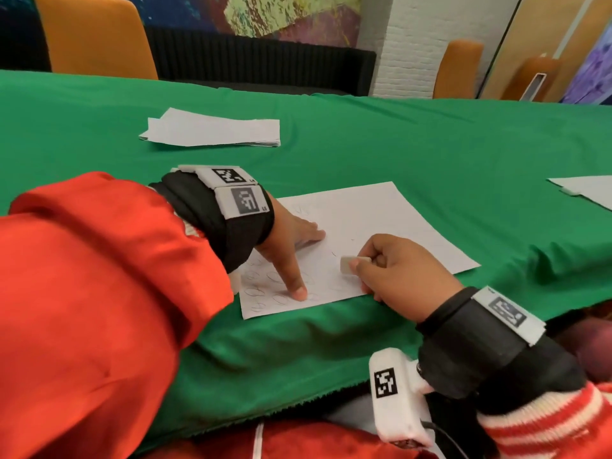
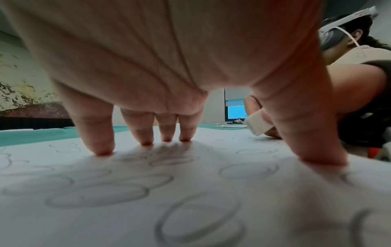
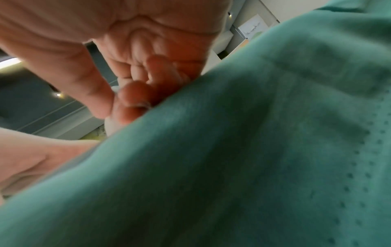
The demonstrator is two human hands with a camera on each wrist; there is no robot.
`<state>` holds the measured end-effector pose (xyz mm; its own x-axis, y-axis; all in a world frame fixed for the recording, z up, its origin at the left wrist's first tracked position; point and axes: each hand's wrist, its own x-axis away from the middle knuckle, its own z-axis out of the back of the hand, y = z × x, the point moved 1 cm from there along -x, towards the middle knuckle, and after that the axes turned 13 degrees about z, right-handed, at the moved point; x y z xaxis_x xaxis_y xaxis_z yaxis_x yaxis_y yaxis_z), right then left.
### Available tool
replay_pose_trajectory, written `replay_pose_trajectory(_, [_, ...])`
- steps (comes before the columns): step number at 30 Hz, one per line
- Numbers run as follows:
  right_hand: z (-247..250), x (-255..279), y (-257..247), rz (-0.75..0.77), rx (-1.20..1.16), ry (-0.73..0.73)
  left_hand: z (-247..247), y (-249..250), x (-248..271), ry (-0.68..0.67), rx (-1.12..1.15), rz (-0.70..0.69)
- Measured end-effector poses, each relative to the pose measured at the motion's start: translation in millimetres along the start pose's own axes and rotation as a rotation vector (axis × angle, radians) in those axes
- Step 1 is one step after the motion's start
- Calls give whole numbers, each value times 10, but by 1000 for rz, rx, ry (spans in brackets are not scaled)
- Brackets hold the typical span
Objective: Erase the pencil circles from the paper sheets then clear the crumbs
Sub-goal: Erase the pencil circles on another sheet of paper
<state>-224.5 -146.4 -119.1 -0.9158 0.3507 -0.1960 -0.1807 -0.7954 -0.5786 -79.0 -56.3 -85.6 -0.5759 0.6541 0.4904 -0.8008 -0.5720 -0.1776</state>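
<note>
A white paper sheet (image 1: 381, 220) lies on the green tablecloth near the front edge, with several pencil circles (image 1: 280, 298) on its near left part. My left hand (image 1: 291, 246) presses it flat with spread, straight fingers (image 2: 95, 133) and thumb. The circles (image 2: 97, 195) run under and in front of that hand. My right hand (image 1: 390, 276) pinches a white eraser (image 1: 352, 264) between thumb and fingers, its end at the paper just right of my left hand. In the left wrist view the eraser (image 2: 259, 124) shows behind the thumb. In the right wrist view my curled fingers (image 3: 135, 98) hide most of it.
A stack of white sheets (image 1: 212, 129) lies farther back on the green cloth (image 1: 430, 144). Another sheet (image 1: 586, 190) sits at the right edge. Orange chairs (image 1: 96, 34) stand behind the table. Another person (image 2: 349, 70) wearing a headset shows in the left wrist view.
</note>
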Motion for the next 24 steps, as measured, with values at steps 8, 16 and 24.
replay_pose_trajectory(8, [-59,10,-123,87,128,-131,-17,8,-19,-7,-4,15])
replay_pose_trajectory(16, [51,-24,-87,85,149,-126,-8,5,2,5,14,19])
replay_pose_trajectory(24, [102,-59,6,43,30,-67,83,81,-80,-14,-15,5])
